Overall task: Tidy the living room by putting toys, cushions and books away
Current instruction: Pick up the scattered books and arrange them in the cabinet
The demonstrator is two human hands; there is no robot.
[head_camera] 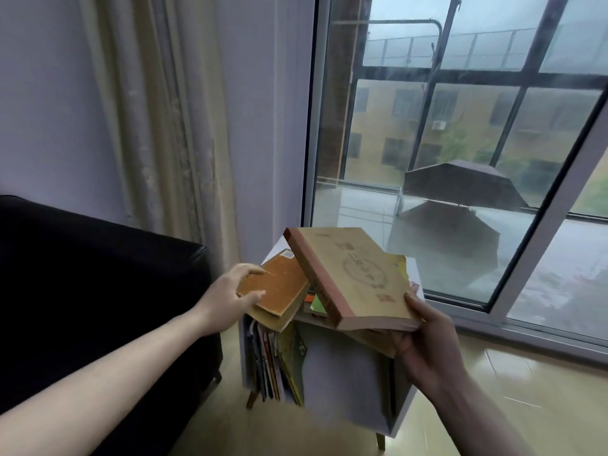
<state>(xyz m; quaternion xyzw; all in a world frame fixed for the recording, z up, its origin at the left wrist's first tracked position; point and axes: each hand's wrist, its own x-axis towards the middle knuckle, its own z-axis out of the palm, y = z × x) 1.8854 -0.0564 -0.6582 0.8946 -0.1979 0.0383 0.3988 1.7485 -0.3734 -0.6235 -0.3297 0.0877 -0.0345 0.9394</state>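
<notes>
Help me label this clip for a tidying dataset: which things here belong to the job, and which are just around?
Part of the job:
- tan book, held by right hand
- orange book, gripped by left hand
- white side cabinet
- shelved books

Just around:
- black sofa
- curtain
- window

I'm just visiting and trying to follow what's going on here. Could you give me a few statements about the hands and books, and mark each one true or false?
1. The right hand holds a tan book tilted above the small white cabinet. True.
2. The left hand is empty and rests on the sofa. False: it grips an orange-brown book at the cabinet top.
3. Books stand in the cabinet's lower compartment, toward its left side. True.
4. The dark sofa is to the right of the cabinet. False: it is to the left.
5. The window is covered by a curtain. False: the glass is bare.
</notes>
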